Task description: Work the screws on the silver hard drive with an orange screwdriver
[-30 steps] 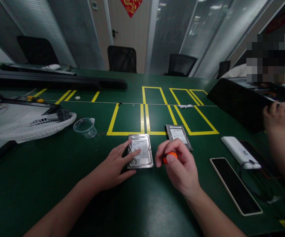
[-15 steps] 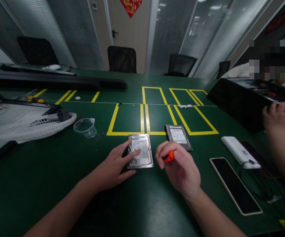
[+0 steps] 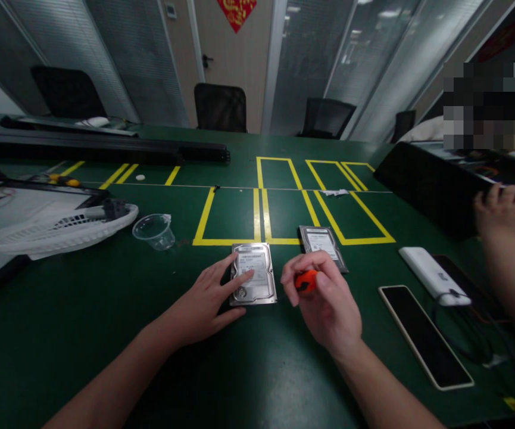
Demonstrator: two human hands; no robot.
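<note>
A silver hard drive [image 3: 261, 280] with a white label lies flat on the green table. My left hand [image 3: 208, 298] rests over its left side with fingers spread. One fingertip lies on the label, and the thumb is by the near edge. Just right of this drive, my right hand [image 3: 328, 310] is curled around a screwdriver [image 3: 306, 282] with an orange and black handle. Its tip is too faint to make out. Behind that hand lies a second hard drive [image 3: 324, 241], partly covered by the fingers.
A clear plastic cup [image 3: 154, 231] and a white mesh shell [image 3: 61, 229] stand to the left. To the right lie a phone [image 3: 424, 333] and a white power bank [image 3: 433, 274] with a cable. Another person's hand [image 3: 505, 208] touches a black case [image 3: 436, 190]. Yellow tape [image 3: 225, 242] marks rectangles.
My right hand has turned slightly around the screwdriver, and the orange handle shows at a different angle. My left hand and both hard drives stay where they were.
</note>
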